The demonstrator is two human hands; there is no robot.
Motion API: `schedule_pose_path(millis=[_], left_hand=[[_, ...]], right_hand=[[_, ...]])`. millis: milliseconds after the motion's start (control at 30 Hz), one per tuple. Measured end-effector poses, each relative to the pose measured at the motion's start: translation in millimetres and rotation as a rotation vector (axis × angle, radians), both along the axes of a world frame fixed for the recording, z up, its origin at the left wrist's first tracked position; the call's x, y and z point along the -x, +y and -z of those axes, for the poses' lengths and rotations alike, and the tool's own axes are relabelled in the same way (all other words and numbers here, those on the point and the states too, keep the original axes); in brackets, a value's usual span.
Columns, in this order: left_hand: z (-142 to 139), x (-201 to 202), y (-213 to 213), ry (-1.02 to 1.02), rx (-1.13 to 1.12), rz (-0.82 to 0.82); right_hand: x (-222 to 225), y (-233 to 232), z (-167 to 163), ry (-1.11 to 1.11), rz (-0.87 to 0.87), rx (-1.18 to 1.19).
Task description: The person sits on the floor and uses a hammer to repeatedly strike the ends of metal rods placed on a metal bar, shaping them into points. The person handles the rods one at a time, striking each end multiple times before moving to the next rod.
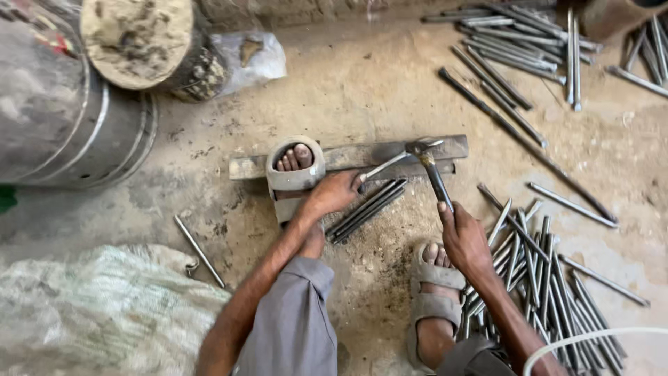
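Rods (367, 209) lay finished beside my foot while my left hand (334, 193) gripped one rod (386, 166) on the bar (348, 157), my right hand (463, 237) clenched the hammer (431, 170), and a heap (550, 278) waited.

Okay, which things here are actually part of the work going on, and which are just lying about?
In use:
- left hand holding a metal rod
- right hand gripping a hammer
- flat steel bar under the rod, pinned by a sandalled foot
- rod bundle beside it

Lying about:
- metal drum
- woven sack
- plastic bag
- white hose
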State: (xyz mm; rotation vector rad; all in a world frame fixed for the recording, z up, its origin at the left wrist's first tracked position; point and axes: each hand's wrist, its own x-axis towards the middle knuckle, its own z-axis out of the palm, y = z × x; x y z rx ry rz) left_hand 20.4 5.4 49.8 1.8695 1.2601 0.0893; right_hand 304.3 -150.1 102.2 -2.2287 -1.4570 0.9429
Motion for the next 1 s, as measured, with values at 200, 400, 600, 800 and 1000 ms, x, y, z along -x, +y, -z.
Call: schedule_pose_path(millis=[200,400,600,800,1000], left_hand=[[-5.4,2.3,-17.2,0.051,-0.084,-0.008],[-22.4,0.7,-14.7,-0.029,-0.214,0.024],[-35.1,-1.1,-19.2,0.07,-0.1,-0.032],[-34.8,-3.5,-16.7,0.069,-0.007,-0.059],[-33.9,-3.2,-15.4,0.038,0.002,-0.082]], right_hand=[[10.3,-2.4,36.2,0.04,0.108,0.077],[2.4,-2.1,40.5,0.128,0.189,0.182],[0.2,-9.8,36.7,0.16,0.198,0.139],[-0.8,-9.9,41.0,0.142,0.135,0.169],[6.6,2.5,22.6,0.053,0.103,0.255]])
